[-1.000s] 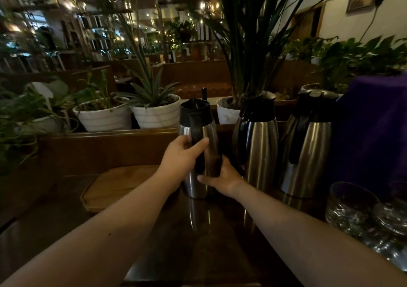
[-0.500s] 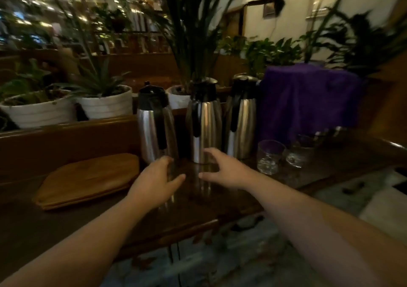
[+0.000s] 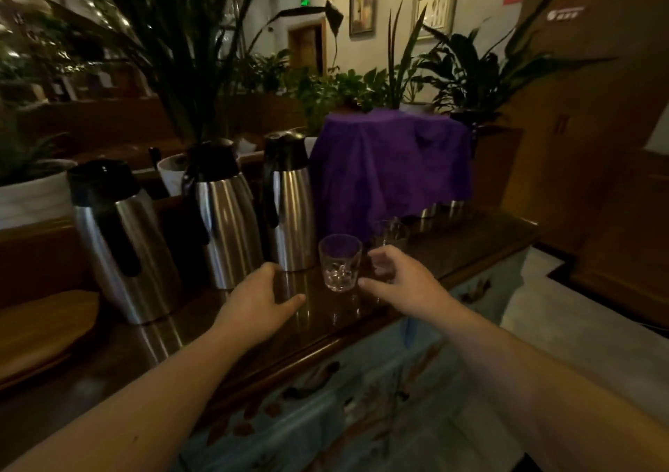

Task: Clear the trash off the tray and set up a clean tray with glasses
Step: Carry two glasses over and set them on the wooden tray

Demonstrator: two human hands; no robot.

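A clear drinking glass [image 3: 339,262] stands upright on the dark wooden counter [image 3: 452,250]. My right hand [image 3: 400,279] hovers just right of it, fingers spread and curved toward it, holding nothing. My left hand [image 3: 257,303] rests over the counter to the left of the glass, fingers apart, empty. A second glass [image 3: 389,234] stands behind my right hand, partly hidden. A wooden tray [image 3: 40,326] lies at the far left of the counter.
Three steel thermos jugs [image 3: 224,218] with black lids stand in a row behind my hands. A purple cloth [image 3: 391,167] covers something at the back right. Potted plants line the ledge behind. The counter's front edge runs diagonally under my forearms.
Both hands let go of the leftmost jug and moved right along the counter. My view swung right, and my right hand now reaches beside the front glass.
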